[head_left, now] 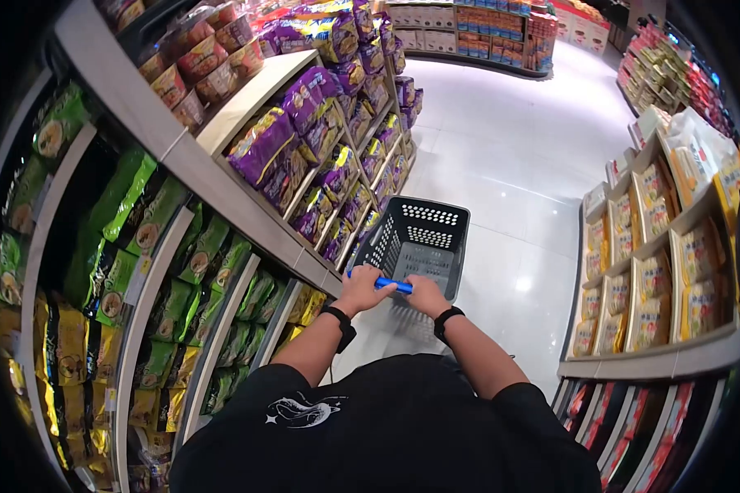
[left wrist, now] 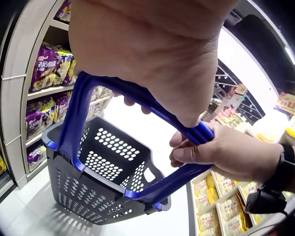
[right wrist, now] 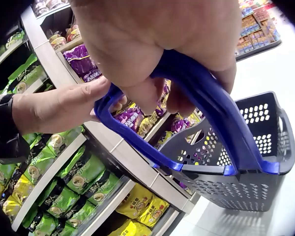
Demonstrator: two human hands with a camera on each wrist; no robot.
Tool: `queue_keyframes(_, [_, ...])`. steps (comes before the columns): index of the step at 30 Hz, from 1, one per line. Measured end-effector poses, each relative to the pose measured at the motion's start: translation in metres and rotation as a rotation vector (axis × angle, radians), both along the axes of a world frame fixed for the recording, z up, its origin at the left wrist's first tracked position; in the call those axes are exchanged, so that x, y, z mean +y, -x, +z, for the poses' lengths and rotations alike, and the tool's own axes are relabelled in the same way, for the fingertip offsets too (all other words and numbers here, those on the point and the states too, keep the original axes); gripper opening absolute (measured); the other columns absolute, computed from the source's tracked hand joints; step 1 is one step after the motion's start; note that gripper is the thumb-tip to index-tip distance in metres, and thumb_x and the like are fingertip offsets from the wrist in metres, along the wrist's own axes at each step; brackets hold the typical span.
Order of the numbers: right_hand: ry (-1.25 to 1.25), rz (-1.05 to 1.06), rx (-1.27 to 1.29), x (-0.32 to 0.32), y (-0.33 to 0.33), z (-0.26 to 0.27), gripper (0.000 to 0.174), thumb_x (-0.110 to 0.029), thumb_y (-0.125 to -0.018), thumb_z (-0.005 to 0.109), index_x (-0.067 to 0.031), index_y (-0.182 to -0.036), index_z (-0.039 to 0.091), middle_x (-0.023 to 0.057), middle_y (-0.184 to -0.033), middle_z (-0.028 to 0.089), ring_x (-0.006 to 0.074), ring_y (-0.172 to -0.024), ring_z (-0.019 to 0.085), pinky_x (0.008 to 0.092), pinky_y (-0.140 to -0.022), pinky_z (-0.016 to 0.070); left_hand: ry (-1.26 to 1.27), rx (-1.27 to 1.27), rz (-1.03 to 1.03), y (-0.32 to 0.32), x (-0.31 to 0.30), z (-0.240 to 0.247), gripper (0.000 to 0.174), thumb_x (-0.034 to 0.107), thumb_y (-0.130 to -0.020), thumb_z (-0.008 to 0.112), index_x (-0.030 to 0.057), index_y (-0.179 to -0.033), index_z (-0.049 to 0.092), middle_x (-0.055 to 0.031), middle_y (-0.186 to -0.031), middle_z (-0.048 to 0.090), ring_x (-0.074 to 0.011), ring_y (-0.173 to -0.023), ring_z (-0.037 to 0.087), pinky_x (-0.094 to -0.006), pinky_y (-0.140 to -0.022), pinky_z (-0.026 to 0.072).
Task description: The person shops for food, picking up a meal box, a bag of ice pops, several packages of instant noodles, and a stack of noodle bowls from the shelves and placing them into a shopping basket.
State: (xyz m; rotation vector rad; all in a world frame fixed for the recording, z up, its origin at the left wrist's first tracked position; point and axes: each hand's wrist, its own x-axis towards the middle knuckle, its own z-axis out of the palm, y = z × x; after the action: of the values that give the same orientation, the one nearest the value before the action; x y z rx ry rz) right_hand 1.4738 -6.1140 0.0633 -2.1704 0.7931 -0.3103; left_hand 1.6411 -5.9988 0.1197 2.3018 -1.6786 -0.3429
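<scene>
Both hands hold the blue handle (left wrist: 78, 115) of a dark grey shopping basket (left wrist: 83, 189) with rows of holes in its walls. In the head view, the left hand (head_left: 360, 291) wraps the left end of the handle's bar. Close beside it, the right hand (head_left: 426, 297) grips the right end. The basket hangs tilted ahead of the body, its ribbed bottom (head_left: 423, 261) visible. Fingers of the right hand (left wrist: 231, 150) curl round the bar in the left wrist view. A black band (head_left: 342, 326) circles each wrist.
Purple snack bags (head_left: 263, 148) fill a shelf just left of the basket, with green packets (head_left: 123, 279) nearer. On the right stands a rack of yellow and white packs (head_left: 654, 275). Shiny pale floor (head_left: 510, 205) runs between them toward a display of boxes (head_left: 489, 37).
</scene>
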Motion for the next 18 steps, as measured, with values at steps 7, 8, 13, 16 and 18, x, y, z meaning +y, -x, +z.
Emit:
queue_keyframes(7, [-0.191,0.126,0.032,-0.112,0.003,-0.002,0.042,-0.017,-0.074,0.078,-0.0051,-0.111,0.064,0.0187,-0.11,0.066,0.0373,-0.107,0.061,0.0434,-0.092,0.0487,-0.058,0.031,0.153,-0.018,-0.095,-0.002,0.054,0.065,-0.078,0.067,0.0143,-0.095,0.069,-0.0069,-0.106,0.057,-0.0298,-0.113,0.049,-0.0548,-0.09,0.0368])
queue_keyframes(8, [-0.192,0.13,0.045,-0.129,0.008,-0.015,0.042,-0.017,-0.074,0.078,-0.0051,-0.111,0.064,0.0187,-0.11,0.066,0.0373,-0.107,0.061,0.0434,-0.092,0.0487,-0.059,0.043,0.158,-0.02,-0.105,-0.002,0.054,0.065,-0.078,0.067,0.0143,-0.095,0.069,-0.0069,-0.106,0.057,-0.0298,-0.113,0.049,-0.0548,-0.09,0.0368])
queue_keyframes(13, [-0.477,0.077,0.125,-0.211,0.053,-0.062,0.078,-0.023,-0.073,0.083,-0.0028,-0.139,0.045,0.018,-0.117,0.063,0.0293,-0.112,0.061,0.0389,-0.096,0.0482,0.11,0.061,0.149,-0.045,-0.163,-0.004,0.046,0.057,-0.076,0.074,0.0135,-0.091,0.068,-0.0059,-0.1,0.058,-0.0301,-0.109,0.05,-0.0539,-0.092,0.0344])
queue_keyframes(16, [-0.715,-0.165,0.141,-0.255,0.125,-0.102,0.063,-0.021,-0.08,0.077,-0.0028,-0.134,0.05,0.0098,-0.101,0.067,0.0188,-0.094,0.065,0.032,-0.079,0.0526,0.219,0.031,0.146,-0.048,-0.186,-0.008,0.039,0.049,-0.078,0.075,0.0122,-0.088,0.067,-0.0055,-0.097,0.056,-0.0297,-0.11,0.049,-0.0544,-0.095,0.0312])
queue_keyframes(18, [-0.722,-0.415,0.237,-0.272,0.184,-0.099,0.047,-0.018,-0.084,0.072,-0.0026,-0.126,0.056,0.0074,-0.091,0.068,0.0155,-0.078,0.066,0.0285,-0.065,0.0523,0.236,0.021,0.186,-0.052,-0.206,-0.01,0.033,0.044,-0.082,0.072,0.012,-0.088,0.067,-0.0061,-0.097,0.055,-0.0298,-0.112,0.049,-0.056,-0.1,0.0287])
